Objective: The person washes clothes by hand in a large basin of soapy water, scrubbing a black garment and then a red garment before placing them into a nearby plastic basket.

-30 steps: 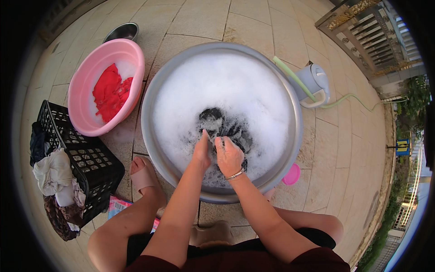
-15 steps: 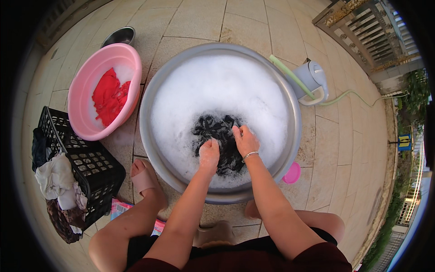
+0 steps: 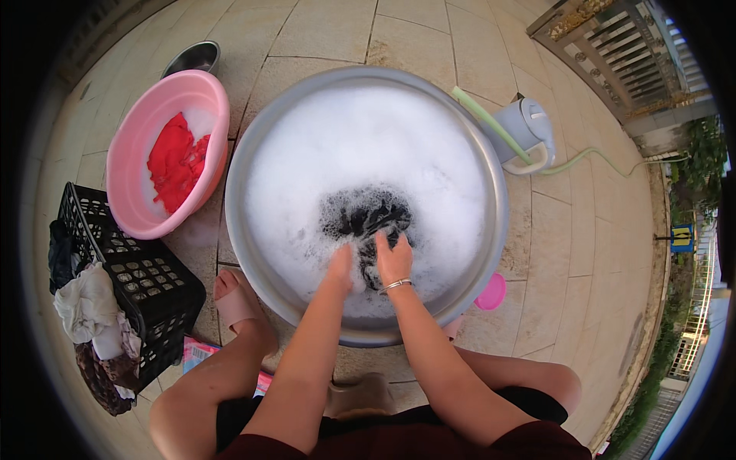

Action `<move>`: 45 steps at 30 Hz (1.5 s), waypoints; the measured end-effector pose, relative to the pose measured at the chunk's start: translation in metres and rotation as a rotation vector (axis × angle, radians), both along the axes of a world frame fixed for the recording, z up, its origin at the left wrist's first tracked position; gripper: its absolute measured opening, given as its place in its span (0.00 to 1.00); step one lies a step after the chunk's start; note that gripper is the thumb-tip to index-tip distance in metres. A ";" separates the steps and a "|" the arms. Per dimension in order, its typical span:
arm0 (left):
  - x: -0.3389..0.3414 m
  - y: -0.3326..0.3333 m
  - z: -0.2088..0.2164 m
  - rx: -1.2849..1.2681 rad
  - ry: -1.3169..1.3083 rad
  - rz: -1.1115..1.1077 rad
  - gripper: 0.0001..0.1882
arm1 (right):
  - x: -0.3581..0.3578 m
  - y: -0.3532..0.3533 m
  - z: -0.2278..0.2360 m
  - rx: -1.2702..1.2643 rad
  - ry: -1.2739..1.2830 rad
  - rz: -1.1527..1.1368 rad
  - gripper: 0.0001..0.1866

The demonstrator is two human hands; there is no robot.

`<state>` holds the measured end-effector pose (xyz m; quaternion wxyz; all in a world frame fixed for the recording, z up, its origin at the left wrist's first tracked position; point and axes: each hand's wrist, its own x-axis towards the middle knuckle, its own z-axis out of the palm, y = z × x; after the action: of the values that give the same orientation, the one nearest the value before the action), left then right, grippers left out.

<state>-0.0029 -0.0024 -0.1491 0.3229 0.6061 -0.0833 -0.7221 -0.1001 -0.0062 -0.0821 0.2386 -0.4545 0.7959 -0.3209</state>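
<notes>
A wide grey metal basin [image 3: 238, 207] full of white suds [image 3: 360, 138] stands in front of me. Dark, wet black cloth [image 3: 376, 211] shows through a gap in the foam, the rest of it sunk out of sight. My left hand [image 3: 342, 264] is dipped in the suds at the cloth's near left side, its fingers mostly hidden by foam. Beside it, my right hand [image 3: 394, 261], with a silver bracelet [image 3: 395, 285] at the wrist, has its fingers closed on the black cloth.
At left are a pink basin [image 3: 123, 192] with red cloth [image 3: 175, 165], a metal bowl [image 3: 192, 60] and a black crate [image 3: 157, 276] with clothes over its side. A grey-blue jug-like container [image 3: 521, 126] with a green hose [image 3: 491, 123] and a pink lid-like disc [image 3: 491, 291] sit at right.
Both hands have drawn nearer to me and lower into the basin, the right one also moving left. Foam covers more of the black cloth, and my left fingers have gone under the suds.
</notes>
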 end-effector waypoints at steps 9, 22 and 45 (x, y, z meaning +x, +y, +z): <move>0.007 -0.001 0.081 -0.166 0.092 0.230 0.16 | 0.022 -0.009 0.054 -0.267 0.178 0.322 0.21; 0.018 -0.011 0.028 -0.713 -1.144 -0.542 0.15 | -0.052 -0.017 0.008 0.370 0.472 0.541 0.34; 0.070 -0.020 0.100 -0.189 0.084 -0.561 0.28 | -0.048 -0.146 0.075 0.122 -1.029 0.040 0.14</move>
<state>0.0671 -0.0229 -0.0495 0.1689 0.4964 -0.3008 -0.7966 -0.1477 -0.1522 -0.0067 0.6312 -0.2384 0.5842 -0.4511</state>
